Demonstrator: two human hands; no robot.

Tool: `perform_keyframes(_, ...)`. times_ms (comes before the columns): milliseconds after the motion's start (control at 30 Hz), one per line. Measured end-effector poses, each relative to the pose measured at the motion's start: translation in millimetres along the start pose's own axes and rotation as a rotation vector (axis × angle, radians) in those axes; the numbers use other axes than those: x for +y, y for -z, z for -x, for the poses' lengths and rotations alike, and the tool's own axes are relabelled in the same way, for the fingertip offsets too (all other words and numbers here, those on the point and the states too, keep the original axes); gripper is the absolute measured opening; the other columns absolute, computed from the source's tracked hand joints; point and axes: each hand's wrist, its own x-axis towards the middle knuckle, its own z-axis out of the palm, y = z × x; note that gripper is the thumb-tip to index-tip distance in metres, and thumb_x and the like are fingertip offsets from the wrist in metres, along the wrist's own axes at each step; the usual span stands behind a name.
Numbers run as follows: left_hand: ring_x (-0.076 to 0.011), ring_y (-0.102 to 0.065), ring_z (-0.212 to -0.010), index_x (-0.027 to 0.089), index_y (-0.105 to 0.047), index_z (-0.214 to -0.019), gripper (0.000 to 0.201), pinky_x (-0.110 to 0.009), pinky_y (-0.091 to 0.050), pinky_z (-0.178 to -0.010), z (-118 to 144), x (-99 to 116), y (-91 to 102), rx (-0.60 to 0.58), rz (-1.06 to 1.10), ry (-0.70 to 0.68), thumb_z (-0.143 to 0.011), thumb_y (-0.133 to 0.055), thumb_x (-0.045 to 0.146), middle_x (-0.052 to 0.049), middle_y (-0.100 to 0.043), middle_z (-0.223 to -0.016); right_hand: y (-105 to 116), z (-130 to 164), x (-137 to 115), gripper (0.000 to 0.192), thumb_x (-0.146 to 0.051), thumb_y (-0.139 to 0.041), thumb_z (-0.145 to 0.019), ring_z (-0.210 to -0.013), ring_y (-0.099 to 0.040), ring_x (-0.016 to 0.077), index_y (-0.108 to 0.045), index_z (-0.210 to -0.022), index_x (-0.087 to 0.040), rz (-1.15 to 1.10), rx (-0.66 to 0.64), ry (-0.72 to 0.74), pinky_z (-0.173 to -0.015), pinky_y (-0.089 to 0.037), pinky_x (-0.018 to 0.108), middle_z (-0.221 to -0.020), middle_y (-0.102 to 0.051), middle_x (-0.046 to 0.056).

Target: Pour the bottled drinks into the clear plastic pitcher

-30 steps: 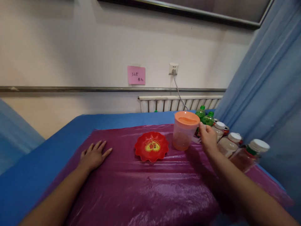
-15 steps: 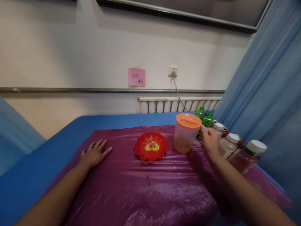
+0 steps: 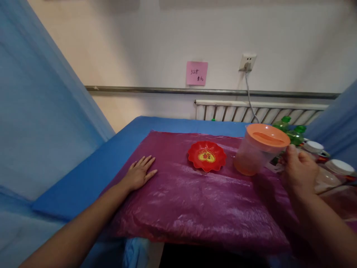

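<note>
In the head view the right hand (image 3: 298, 172) is curled around the handle of the clear pitcher (image 3: 258, 150) with the orange lid, which now leans toward the red dish (image 3: 206, 155) just beside it, where a second ago it stood upright. The tilt reads as the start of a pour. The left hand (image 3: 139, 173) has stayed flat, fingers spread, on the purple sheet (image 3: 195, 201), well apart from the dish on its far side from the pitcher, holding nothing.
</note>
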Motion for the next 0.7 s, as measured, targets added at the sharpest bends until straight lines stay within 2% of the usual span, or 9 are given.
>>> perform_keyframes(100, -0.0325, -0.020, -0.157, 0.020, -0.032, -0.160, 0.078, -0.051, -0.020, -0.124, -7.4, 0.6, -3.8, 0.019, -0.045, 0.008, -0.097, -0.030, 0.066, -0.010, -0.027, -0.169, 1.2, 0.9, -0.1, 0.046, -0.054, -0.060, -0.090, -0.051, -0.038, 0.0164, -0.050, -0.055, -0.027, 0.014, 0.018, -0.016, -0.052, -0.025, 0.035, -0.053, -0.045, -0.001)
perform_keyframes(267, -0.0337, -0.019, -0.157, 0.018, -0.032, -0.160, 0.078, -0.053, -0.020, -0.123, -31.6, -1.2, 2.6, 0.023, -0.041, -0.006, -0.097, -0.029, 0.065, -0.011, -0.028, -0.168, -4.1, -4.4, 5.2, 0.045, -0.055, -0.059, -0.091, -0.055, -0.043, 0.0177, -0.052, -0.057, -0.026, 0.001, 0.005, -0.005, -0.056, -0.030, 0.036, -0.056, -0.049, 0.000)
perform_keyframes(433, -0.0335, -0.020, -0.157, 0.019, -0.033, -0.159, 0.077, -0.054, -0.022, -0.122, -29.1, 0.4, 8.8, 0.022, -0.040, -0.008, -0.096, -0.031, 0.063, -0.010, -0.028, -0.168, -12.1, -9.3, 9.0, 0.049, -0.066, -0.057, -0.088, -0.055, -0.044, 0.0176, -0.053, -0.061, -0.025, -0.060, -0.045, -0.007, -0.054, -0.034, 0.033, -0.058, -0.050, -0.001)
perform_keyframes(600, -0.0339, -0.027, -0.155, 0.021, -0.039, -0.158, 0.076, -0.053, -0.028, -0.120, -30.8, -8.7, 8.3, 0.059, -0.043, 0.010, -0.092, -0.036, 0.060, -0.009, -0.034, -0.166, -20.2, -13.1, 13.7, 0.047, -0.065, -0.049, -0.090, -0.066, -0.058, 0.0206, -0.060, -0.078, -0.021, -0.100, -0.092, 0.041, -0.065, -0.048, 0.036, -0.071, -0.062, 0.003)
perform_keyframes(700, -0.0333, -0.029, -0.154, 0.023, -0.042, -0.156, 0.080, -0.052, -0.029, -0.120, -39.8, -22.3, 1.7, 0.103, -0.050, 0.027, -0.087, -0.035, 0.062, -0.007, -0.038, -0.164, -19.3, -8.3, 12.4, 0.043, -0.058, -0.050, -0.092, -0.090, -0.065, 0.0261, -0.062, -0.104, -0.019, -0.059, -0.059, 0.115, -0.083, -0.053, 0.045, -0.097, -0.069, 0.010)
